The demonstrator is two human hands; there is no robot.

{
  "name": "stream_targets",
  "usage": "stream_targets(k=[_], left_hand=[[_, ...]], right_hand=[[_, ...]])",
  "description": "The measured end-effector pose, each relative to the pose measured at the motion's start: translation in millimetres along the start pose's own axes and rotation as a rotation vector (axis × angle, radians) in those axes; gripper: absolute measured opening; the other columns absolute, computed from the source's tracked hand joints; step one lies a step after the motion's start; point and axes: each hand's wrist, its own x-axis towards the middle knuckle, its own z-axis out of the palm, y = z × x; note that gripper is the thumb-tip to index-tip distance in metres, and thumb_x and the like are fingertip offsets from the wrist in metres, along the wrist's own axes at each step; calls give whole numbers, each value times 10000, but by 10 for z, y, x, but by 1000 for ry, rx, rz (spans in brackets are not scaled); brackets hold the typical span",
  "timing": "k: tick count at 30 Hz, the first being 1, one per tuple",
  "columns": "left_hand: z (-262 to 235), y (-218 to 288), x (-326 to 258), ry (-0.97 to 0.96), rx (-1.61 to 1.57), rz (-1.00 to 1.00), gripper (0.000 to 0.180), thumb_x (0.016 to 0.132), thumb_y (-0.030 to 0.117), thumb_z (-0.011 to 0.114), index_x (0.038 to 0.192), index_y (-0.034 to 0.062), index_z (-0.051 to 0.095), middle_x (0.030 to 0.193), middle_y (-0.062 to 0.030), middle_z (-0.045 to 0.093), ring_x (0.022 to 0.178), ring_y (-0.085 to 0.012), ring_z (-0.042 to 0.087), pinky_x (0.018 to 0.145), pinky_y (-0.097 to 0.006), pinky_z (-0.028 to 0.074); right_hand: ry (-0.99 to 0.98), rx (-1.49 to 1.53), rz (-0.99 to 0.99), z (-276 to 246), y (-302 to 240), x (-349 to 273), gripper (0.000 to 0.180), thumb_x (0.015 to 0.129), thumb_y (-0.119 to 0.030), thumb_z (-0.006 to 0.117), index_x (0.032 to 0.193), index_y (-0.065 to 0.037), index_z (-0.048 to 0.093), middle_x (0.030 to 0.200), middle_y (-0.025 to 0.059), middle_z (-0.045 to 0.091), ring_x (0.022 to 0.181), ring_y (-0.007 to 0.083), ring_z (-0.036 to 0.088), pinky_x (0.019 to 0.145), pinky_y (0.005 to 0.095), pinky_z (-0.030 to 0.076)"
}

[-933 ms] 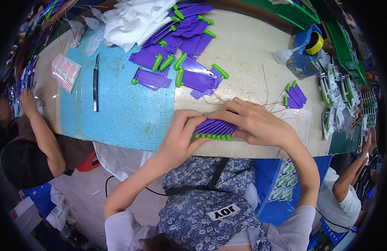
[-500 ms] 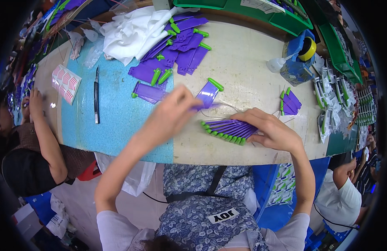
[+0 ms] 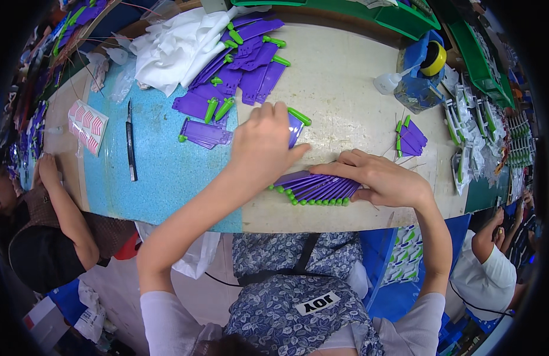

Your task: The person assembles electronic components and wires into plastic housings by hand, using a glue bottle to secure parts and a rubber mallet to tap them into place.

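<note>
My right hand [image 3: 388,181] grips the right end of a fanned stack of flat purple pieces with green knobbed ends [image 3: 319,188], the knobs along the table's near side. My left hand [image 3: 262,141] is over the table, up and left of the stack. Its thumb stands apart from its bent fingers, and nothing shows in its grip. Between its thumb and fingers, a single purple piece with a green bar end [image 3: 296,126] lies partly hidden by the hand. Left of the hand rests another purple piece [image 3: 208,134] with a green end.
A heap of purple and green pieces [image 3: 241,68] lies beside white cloth [image 3: 178,50]. A black-handled knife [image 3: 130,142] lies on the blue mat. To the right are a small purple bundle [image 3: 411,138], a white bottle [image 3: 386,82] and a tape roll [image 3: 434,59]. Co-workers sit on both sides.
My left hand has let go of a purple piece and moved up and right, over the single piece. Another piece now lies at the stack's left end. My right hand stays on the stack.
</note>
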Motion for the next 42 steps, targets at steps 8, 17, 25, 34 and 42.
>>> stream_targets(k=[8,17,25,34,42], left_hand=[[-131,-240,-46,114,-998,-220,250,731,-56,625,976,-13,593,883,-126,602,762,-258,640,611,-294,519],[-219,-197,-671,-105,-356,157,440,700,127,743,1116,60,615,978,-81,578,886,-259,575,759,-332,460],[96,-170,-650,8,-156,252,512,570,368,813,930,63,616,885,-59,546,804,-240,555,671,-364,459],[122,-119,-672,117,-216,206,511,564,322,848,929,35,634,818,-51,537,751,-224,559,632,-340,473],[-584,-50,234,19,-348,227,554,571,241,898,993,9,625,741,-55,591,654,-144,574,585,-281,473]], right_hand=[[39,1,16,23,-25,-36,871,665,37,712,1435,-190,375,1066,83,574,1007,314,533,914,427,427],[86,-9,37,63,-27,-61,839,650,26,679,1425,-146,406,1047,115,539,972,331,526,859,428,436],[374,-287,29,174,-93,-118,776,661,45,636,1390,-138,444,1122,92,548,1036,300,518,902,398,439],[-44,-111,-76,-59,-64,248,837,630,102,614,1411,-112,404,1233,124,526,1098,332,520,954,389,429],[48,782,-239,-119,330,250,929,648,156,653,1473,-81,297,1464,103,385,1333,234,385,1130,358,305]])
